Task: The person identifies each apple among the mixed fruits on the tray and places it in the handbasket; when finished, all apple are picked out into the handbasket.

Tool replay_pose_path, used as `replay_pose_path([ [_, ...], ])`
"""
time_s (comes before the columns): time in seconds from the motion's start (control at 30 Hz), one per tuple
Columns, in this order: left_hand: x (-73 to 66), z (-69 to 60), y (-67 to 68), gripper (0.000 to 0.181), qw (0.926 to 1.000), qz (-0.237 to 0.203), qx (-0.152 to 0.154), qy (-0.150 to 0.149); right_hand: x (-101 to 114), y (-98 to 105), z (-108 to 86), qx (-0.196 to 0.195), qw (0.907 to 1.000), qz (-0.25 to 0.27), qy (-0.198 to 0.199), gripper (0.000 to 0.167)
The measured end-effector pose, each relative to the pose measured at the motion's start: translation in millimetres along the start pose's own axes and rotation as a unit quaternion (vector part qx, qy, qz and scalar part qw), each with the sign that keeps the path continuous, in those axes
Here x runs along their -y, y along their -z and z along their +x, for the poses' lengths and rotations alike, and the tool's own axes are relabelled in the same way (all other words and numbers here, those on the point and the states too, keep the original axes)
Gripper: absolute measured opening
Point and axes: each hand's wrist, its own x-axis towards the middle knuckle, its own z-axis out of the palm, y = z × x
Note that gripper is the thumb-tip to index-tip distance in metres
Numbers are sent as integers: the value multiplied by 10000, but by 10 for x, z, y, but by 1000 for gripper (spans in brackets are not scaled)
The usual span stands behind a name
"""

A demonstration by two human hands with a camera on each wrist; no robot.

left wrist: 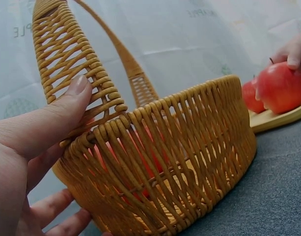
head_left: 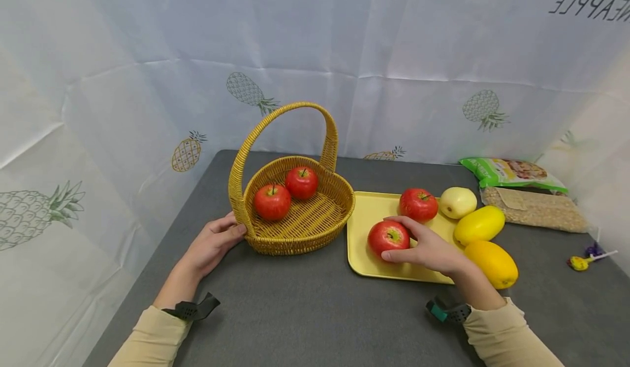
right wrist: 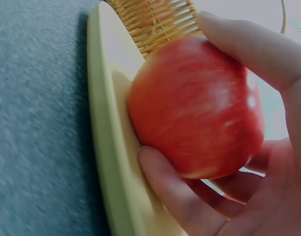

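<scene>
A tall-handled wicker basket point(head_left: 295, 245) stands at the left of the table, with two red apples point(head_left: 272, 202) inside. My left hand point(head_left: 209, 246) grips the basket where the handle meets the rim; in the left wrist view the thumb point(left wrist: 76, 96) presses on the woven handle. Over a yellow tray point(head_left: 369, 267), my right hand point(head_left: 433, 249) holds another red apple point(head_left: 384, 238) between thumb and curled fingers. The right wrist view has this apple point(right wrist: 194, 108) close above or on the tray; whether it touches cannot be told. A further red apple point(head_left: 418, 205) sits behind it on the tray.
Right of the apples lie a pale round fruit point(head_left: 458, 202), a yellow oval fruit point(head_left: 479, 225) and an orange-yellow one point(head_left: 491, 264). Beyond are a green packet point(head_left: 512, 173), a bag of grains point(head_left: 536, 208) and lollipops point(head_left: 578, 263). A pineapple-print curtain point(head_left: 394, 55) hangs behind the table.
</scene>
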Motion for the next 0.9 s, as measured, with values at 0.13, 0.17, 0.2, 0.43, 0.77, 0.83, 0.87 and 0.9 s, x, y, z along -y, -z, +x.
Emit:
replay_pose_path([
  [0.13,13,17,1,29,10000,-24,68,-45,0,-48,22,-217,9996,160,-91,77],
  [0.17,14,20,0,30,10000,-20,77,-46,2,-60,26,-269,9994,187,-116,77],
  [0.2,14,21,-2,31,10000,-21,74,-44,4,-71,30,-313,9992,224,-140,77],
  [0.43,14,-6,-21,32,10000,0,-79,57,58,-131,48,-505,9977,390,-242,74],
  [0.77,26,11,-13,32,9999,-17,53,-120,164,-155,97,-745,9947,570,-414,75],
  [0.83,28,7,-9,31,9999,-46,68,-150,188,-163,104,-733,9946,639,-364,72],
  [0.87,30,7,-8,31,9998,-54,77,-157,198,-165,105,-729,9945,668,-338,70],
  [0.9,31,7,-9,30,9998,-47,81,-162,208,-166,106,-720,9945,707,-298,69],
])
